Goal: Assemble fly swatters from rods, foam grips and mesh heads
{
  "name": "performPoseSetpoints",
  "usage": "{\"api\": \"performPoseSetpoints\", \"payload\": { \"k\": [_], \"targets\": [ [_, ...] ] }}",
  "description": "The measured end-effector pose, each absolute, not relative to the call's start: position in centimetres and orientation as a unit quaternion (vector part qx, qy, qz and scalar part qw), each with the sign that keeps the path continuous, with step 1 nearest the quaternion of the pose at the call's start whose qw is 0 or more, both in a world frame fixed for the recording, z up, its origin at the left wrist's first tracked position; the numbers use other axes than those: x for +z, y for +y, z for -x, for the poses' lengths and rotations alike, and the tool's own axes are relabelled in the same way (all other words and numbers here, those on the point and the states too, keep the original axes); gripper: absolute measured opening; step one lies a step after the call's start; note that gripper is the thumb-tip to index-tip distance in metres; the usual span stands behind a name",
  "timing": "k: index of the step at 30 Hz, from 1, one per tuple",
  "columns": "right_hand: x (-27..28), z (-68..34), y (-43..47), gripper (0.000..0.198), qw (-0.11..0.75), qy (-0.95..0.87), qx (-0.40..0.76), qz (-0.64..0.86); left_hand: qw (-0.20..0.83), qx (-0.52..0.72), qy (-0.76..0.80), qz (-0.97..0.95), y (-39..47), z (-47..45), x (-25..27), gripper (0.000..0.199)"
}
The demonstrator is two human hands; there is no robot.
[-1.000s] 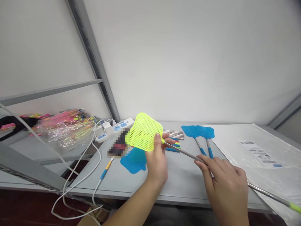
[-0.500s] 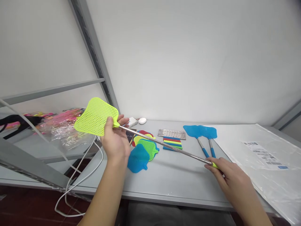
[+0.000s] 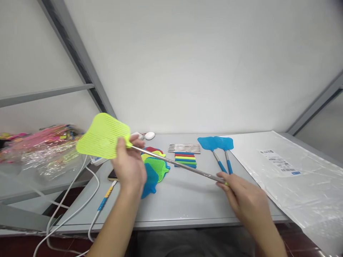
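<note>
A yellow-green fly swatter point(image 3: 104, 137) with a long, drawn-out metal rod is held slantwise above the table. My left hand point(image 3: 130, 164) grips it where the perforated head meets the rod, thumb on the head. At the other end my right hand point(image 3: 242, 191) is closed round the handle, which it mostly hides. Under the rod lie loose swatter heads in several colours, among them a green head point(image 3: 157, 167) and a blue head point(image 3: 150, 180). Behind the rod are a row of metal rods point(image 3: 184, 148) and a stack of coloured handle grips point(image 3: 185, 160).
Two blue fly swatters point(image 3: 215, 143) lie near the right hand. A white plastic bag point(image 3: 268, 160) with a label covers the table's right side. White cables point(image 3: 91, 200) hang over the left edge, near bagged colourful items point(image 3: 50, 150). A white oval object point(image 3: 150, 135) sits at the back.
The view has turned, so the table's contents sit further left, and a phone and cable plug now show at the left. Both hands keep their hold on the swatter, its rod still extended.
</note>
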State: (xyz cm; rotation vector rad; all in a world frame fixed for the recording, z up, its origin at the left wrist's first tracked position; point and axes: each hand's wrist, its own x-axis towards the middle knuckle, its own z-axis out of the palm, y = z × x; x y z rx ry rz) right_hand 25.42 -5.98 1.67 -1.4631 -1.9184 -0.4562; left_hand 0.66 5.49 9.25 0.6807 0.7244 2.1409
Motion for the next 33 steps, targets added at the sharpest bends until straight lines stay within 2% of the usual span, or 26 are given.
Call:
{"api": "performPoseSetpoints", "payload": {
  "k": [2,3,14,21,27,33],
  "targets": [
    [2.1,-24.1,-5.9,0.021,0.333,-0.743,-0.138,0.564,0.439,0.798,0.278,-0.306,4.4,-3.1,8.5,0.024],
    [2.2,-23.5,-5.9,0.021,0.337,-0.742,-0.124,0.565,0.471,0.774,0.269,-0.327,3.8,-4.3,8.1,0.029],
    [2.8,-20.2,-6.4,0.025,0.378,-0.716,-0.091,0.579,0.571,0.649,0.294,-0.408,-1.1,-9.5,5.1,0.043],
    [2.9,-20.0,-6.6,0.025,0.369,-0.701,-0.077,0.605,0.580,0.630,0.284,-0.430,-0.4,-9.2,4.7,0.041],
    [3.0,-19.2,-6.5,0.022,0.434,-0.699,-0.026,0.569,0.548,0.607,0.286,-0.500,0.2,-7.8,5.8,0.040],
    [3.5,-19.2,-7.0,0.029,0.417,-0.727,0.134,0.528,0.557,0.600,0.303,-0.487,0.9,-7.2,6.0,0.032]
  ]
}}
